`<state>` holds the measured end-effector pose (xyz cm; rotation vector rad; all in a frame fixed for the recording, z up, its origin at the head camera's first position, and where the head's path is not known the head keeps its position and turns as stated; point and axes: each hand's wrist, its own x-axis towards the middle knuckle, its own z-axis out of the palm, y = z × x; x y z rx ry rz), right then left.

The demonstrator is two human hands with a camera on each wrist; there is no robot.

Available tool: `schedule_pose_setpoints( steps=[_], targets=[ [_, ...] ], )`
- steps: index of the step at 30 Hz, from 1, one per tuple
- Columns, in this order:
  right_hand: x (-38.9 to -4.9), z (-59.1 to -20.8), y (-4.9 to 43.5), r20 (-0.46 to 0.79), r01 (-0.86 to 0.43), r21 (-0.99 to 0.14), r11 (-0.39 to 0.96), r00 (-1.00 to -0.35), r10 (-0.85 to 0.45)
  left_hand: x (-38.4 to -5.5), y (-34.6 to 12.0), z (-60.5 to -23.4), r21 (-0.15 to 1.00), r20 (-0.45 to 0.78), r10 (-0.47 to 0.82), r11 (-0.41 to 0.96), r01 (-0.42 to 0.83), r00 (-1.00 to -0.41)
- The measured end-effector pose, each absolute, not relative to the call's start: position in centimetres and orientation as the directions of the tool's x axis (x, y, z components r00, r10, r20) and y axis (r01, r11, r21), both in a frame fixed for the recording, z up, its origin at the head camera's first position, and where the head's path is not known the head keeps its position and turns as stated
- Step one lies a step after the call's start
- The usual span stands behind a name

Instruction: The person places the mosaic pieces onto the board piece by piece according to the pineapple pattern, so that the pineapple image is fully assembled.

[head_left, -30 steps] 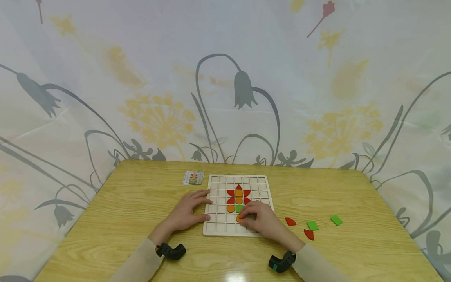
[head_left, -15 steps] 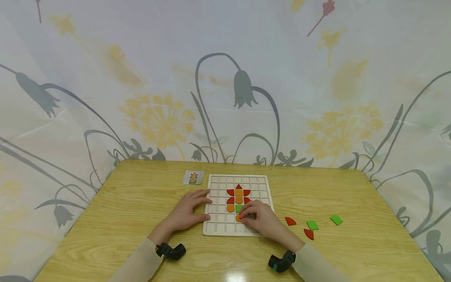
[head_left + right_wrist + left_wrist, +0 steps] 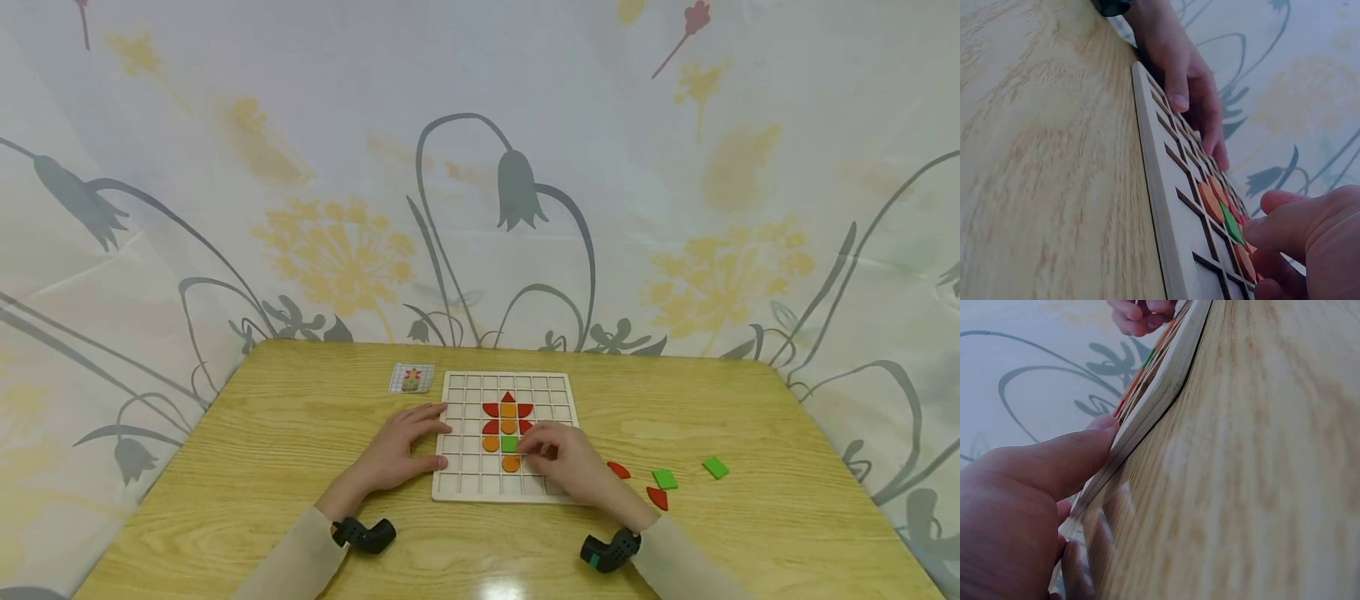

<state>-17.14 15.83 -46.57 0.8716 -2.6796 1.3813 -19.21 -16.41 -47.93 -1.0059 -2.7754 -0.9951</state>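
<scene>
The wooden grid board (image 3: pixel 468 487) lies on the table with coloured tiles in its cells. My left hand (image 3: pixel 397 446) rests at the board's left edge, thumb and fingers spread, the thumb (image 3: pixel 1094 434) touching the rim. My right hand (image 3: pixel 566 462) hovers low over the board's right part, fingers bent, beside the green square tile (image 3: pixel 510 445). An orange round tile (image 3: pixel 511 464) sits in the cell below the green one. Another orange round tile (image 3: pixel 1244 261) shows under the right fingers in the right wrist view; the hand hides it in the head view.
A small pattern card (image 3: pixel 412 378) lies by the board's upper left corner. Right of the board lie loose tiles: red quarter circles (image 3: pixel 657 498) and green squares (image 3: pixel 716 467). Red tiles (image 3: pixel 491 410) and an orange square (image 3: pixel 508 411) sit higher on the grid. A patterned cloth hangs behind the table.
My right hand has set the orange round tile into the cell below the green square and let go. It has shifted slightly right and up. My left hand has stayed still.
</scene>
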Motion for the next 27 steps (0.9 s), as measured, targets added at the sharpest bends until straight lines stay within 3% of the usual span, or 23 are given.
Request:
schedule_pose_setpoints(
  steps=[24, 27],
  targets=[
    [-15.6, -45.8, 28.4, 0.287, -0.406, -0.684, 0.606, -0.913, -0.288, -19.1, -16.4, -47.9, 0.561, 0.229, 0.565, 0.589, 0.582, -0.793],
    [-15.2, -45.7, 29.7, 0.235, -0.359, -0.697, 0.621, -0.932, -0.276, -19.2, -16.4, -48.0, 0.553, 0.227, 0.566, 0.595, 0.583, -0.793]
  ],
)
